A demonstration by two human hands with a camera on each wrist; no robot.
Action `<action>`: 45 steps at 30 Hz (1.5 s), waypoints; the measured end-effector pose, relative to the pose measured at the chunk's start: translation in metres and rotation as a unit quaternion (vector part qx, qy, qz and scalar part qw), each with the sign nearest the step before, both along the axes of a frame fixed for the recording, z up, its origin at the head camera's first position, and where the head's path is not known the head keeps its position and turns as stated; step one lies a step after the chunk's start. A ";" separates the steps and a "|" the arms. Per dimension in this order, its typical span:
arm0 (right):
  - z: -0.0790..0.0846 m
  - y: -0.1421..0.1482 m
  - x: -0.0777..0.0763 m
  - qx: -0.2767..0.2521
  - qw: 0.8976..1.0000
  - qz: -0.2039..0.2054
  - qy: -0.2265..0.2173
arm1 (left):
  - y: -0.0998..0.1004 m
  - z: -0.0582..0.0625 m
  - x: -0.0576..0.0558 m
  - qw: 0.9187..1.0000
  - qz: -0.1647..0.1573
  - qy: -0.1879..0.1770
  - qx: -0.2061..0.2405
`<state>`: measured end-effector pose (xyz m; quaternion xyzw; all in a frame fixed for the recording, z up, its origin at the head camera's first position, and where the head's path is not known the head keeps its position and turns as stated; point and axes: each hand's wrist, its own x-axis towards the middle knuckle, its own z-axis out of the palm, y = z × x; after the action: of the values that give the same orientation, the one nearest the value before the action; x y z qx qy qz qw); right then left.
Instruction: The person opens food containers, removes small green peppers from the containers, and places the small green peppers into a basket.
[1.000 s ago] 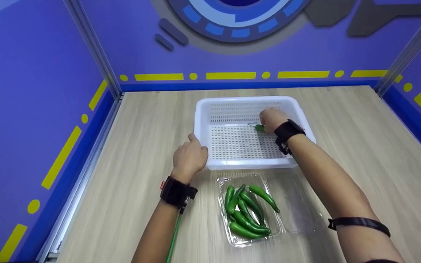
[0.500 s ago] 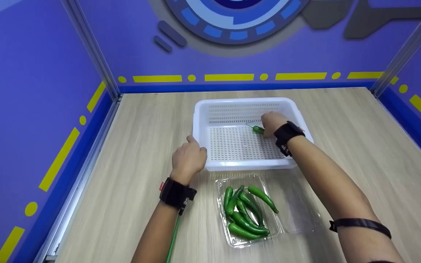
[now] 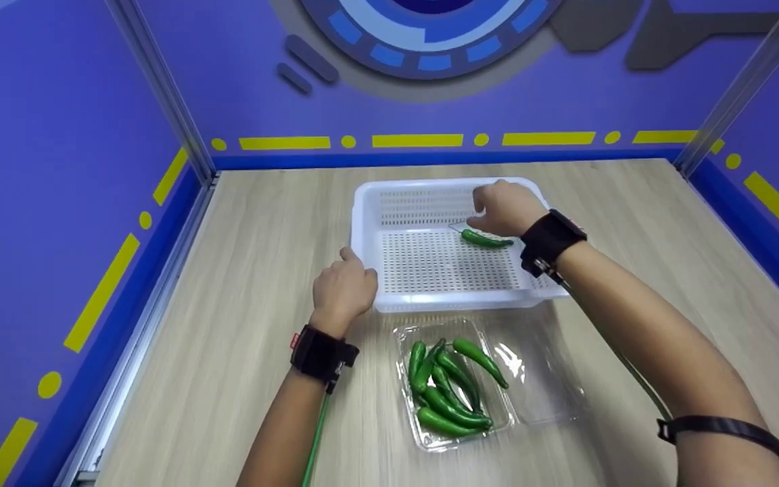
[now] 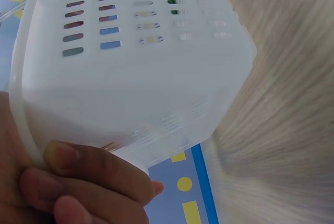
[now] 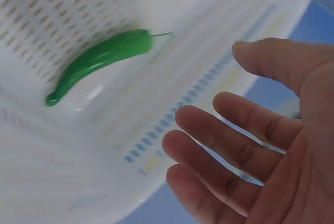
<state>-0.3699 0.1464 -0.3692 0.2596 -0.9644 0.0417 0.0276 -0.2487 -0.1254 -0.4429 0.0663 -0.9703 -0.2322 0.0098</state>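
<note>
A white perforated basket (image 3: 454, 299) stands on the table, with one green chili pepper (image 3: 485, 240) lying on its floor toward the back right. Above that pepper hovers my right hand (image 3: 508, 206); in the right wrist view its fingers (image 5: 229, 140) are spread and apart from the pepper (image 5: 104, 57). My left hand (image 3: 343, 287) grips the basket's left rim, its curled fingers (image 4: 99, 177) and thumb around the edge in the left wrist view. In front of the basket, several green chili peppers (image 3: 457, 406) lie in a clear plastic box (image 3: 430, 443).
The box's clear lid (image 3: 538, 379) lies folded open to the right on the wooden table (image 3: 274, 230). Blue panels (image 3: 430, 108) wall the table at the back and both sides. Green cords run along both forearms.
My right hand has let go of the chili pepper, which now lies whole in view in the basket. The hand has lifted and its fingers have opened. My left hand keeps its hold.
</note>
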 end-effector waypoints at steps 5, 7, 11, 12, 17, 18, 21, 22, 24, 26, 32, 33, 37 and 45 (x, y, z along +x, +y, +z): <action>0.023 -0.006 0.031 -0.043 0.997 0.047 0.044 | 0.001 0.001 -0.001 1.000 0.000 0.000 0.003; 0.030 -0.010 0.045 -0.054 0.994 0.072 0.056 | 0.001 0.002 -0.001 1.000 0.000 -0.001 0.002; 0.039 -0.017 0.074 -0.070 0.990 0.113 0.051 | 0.000 0.002 -0.001 1.000 -0.002 -0.004 -0.004; 0.041 -0.019 0.081 -0.071 0.989 0.120 0.046 | 0.000 0.002 0.000 1.000 -0.002 -0.005 -0.006; 0.043 -0.024 0.110 -0.073 0.986 0.144 0.037 | -0.001 0.002 0.000 1.000 -0.004 -0.006 -0.008; 0.043 -0.024 0.115 -0.074 0.985 0.150 0.037 | -0.001 0.002 0.000 1.000 -0.004 -0.007 -0.008; 0.037 -0.025 0.128 -0.074 0.982 0.170 0.030 | -0.001 0.002 0.000 1.000 -0.003 -0.010 -0.007; 0.035 -0.025 0.133 -0.070 0.982 0.174 0.025 | -0.001 0.002 0.000 1.000 -0.002 -0.011 -0.006; 0.028 -0.025 0.141 -0.060 0.982 0.181 0.009 | 0.000 0.003 0.000 1.000 0.001 -0.012 -0.005; 0.020 -0.024 0.149 -0.048 0.981 0.187 -0.007 | 0.000 0.003 0.000 1.000 0.003 -0.013 -0.005; 0.001 -0.019 0.164 -0.038 0.977 0.206 -0.029 | -0.001 0.003 0.000 1.000 0.004 -0.015 -0.003; -0.001 -0.019 0.165 -0.040 0.977 0.209 -0.028 | -0.001 0.004 0.000 1.000 0.004 -0.016 -0.003; -0.007 -0.018 0.166 -0.046 0.976 0.209 -0.032 | -0.002 0.003 -0.001 1.000 0.005 -0.015 0.000; -0.020 -0.015 0.167 -0.068 0.975 0.205 -0.051 | 0.000 0.003 -0.001 1.000 0.002 -0.014 -0.002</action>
<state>-0.2027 0.1316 -0.3889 0.4469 -0.8857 0.1250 -0.0130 -0.2496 -0.1256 -0.4401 0.0711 -0.9706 -0.2298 -0.0028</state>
